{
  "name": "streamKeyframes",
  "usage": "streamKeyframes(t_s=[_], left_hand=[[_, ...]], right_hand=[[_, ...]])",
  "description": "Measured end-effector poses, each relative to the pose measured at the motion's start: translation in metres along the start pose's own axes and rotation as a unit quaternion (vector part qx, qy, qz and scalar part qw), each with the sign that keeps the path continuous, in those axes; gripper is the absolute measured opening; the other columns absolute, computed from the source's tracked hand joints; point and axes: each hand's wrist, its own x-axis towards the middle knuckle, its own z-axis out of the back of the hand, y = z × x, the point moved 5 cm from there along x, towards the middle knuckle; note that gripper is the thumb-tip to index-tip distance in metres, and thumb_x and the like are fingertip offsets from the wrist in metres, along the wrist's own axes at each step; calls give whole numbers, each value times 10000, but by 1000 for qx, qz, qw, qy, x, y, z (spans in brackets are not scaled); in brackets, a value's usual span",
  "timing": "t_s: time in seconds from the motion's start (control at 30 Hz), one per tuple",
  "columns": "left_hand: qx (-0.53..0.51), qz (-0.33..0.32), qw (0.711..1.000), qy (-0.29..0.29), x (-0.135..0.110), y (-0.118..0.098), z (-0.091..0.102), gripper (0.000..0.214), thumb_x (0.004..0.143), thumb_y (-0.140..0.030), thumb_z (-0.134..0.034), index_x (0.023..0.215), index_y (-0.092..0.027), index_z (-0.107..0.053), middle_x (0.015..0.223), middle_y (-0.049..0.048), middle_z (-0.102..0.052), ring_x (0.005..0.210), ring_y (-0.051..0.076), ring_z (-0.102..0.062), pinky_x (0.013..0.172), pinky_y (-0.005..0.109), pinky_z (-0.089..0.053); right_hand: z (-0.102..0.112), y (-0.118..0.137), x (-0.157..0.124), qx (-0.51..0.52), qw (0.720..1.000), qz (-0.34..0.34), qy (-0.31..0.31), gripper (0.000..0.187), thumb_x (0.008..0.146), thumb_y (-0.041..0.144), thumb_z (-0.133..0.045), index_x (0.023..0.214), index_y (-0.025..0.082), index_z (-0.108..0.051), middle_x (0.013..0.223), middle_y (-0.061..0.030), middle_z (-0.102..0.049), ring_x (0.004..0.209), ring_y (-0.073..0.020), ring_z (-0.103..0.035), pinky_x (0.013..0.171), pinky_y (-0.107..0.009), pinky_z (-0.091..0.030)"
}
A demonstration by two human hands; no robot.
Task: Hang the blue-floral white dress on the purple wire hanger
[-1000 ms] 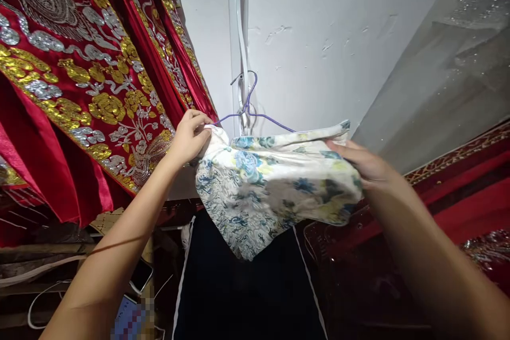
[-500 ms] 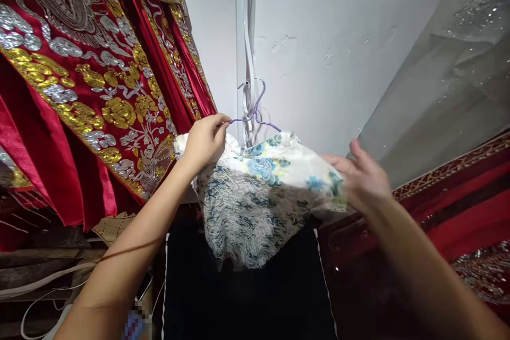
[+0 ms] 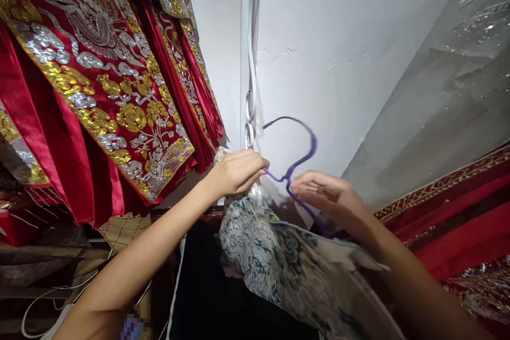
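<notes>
My left hand [image 3: 241, 170] is closed on the left arm of a purple clothes hanger [image 3: 303, 156], with the collar end of a garment bunched under it. The garment [image 3: 258, 244] is thin and whitish with a blue, green and grey pattern. It hangs down from my left hand, its right part dropped below the hanger and spreading towards the lower right. My right hand [image 3: 321, 191] has its fingers curled against the hanger's right arm just below the neck. The hanger's hook curves up and to the left, apart from the white metal rack [image 3: 249, 111] behind.
Red garments [image 3: 131, 117] with gold and silver sequins hang at the left. A translucent cover [image 3: 430, 79] and red cloth [image 3: 458, 223] stand at the right. Behind is a white wall [image 3: 334, 37]. Wooden slats [image 3: 32, 271] and a white cable lie at lower left.
The hanger has come away from the rack, towards me and to the right. The garment's right side has slipped down off it. My right hand has moved from the garment's edge to the hanger.
</notes>
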Motion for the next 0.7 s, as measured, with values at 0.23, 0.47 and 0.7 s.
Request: streamKeyframes(t_s=[0.23,0.47,0.7], left_hand=[[-155,28,980,-118,-25,-25,2,144,1018,-207,-381,1066,-212,-517,853,47,-593,839,183,-620,952,496,-552],[-266,104,935,-210,-44,-52,8,233,1018,-326,-397,823,-220,-468,736,10,-473,759,181,-538,908,533,-554],[-273,140,908,-286,-55,-35,7,208,1016,-311,-439,844,-211,-501,779,13,-504,795,172,-552,947,500,-531]], right_hand=[[-61,-6,60,-130,966,218,50,612,953,448,-585,1518,310,-396,1608,-58,-361,1481,-292,-338,1231,-492,-275],[-88,-19,102,-40,967,238,77,302,978,452,-560,1209,261,-530,1311,-81,-595,1318,-251,-501,1121,-453,-384],[-89,-17,111,-51,967,224,112,279,924,489,-632,962,212,-626,1182,-75,-530,1154,-221,-527,1054,-381,-405]])
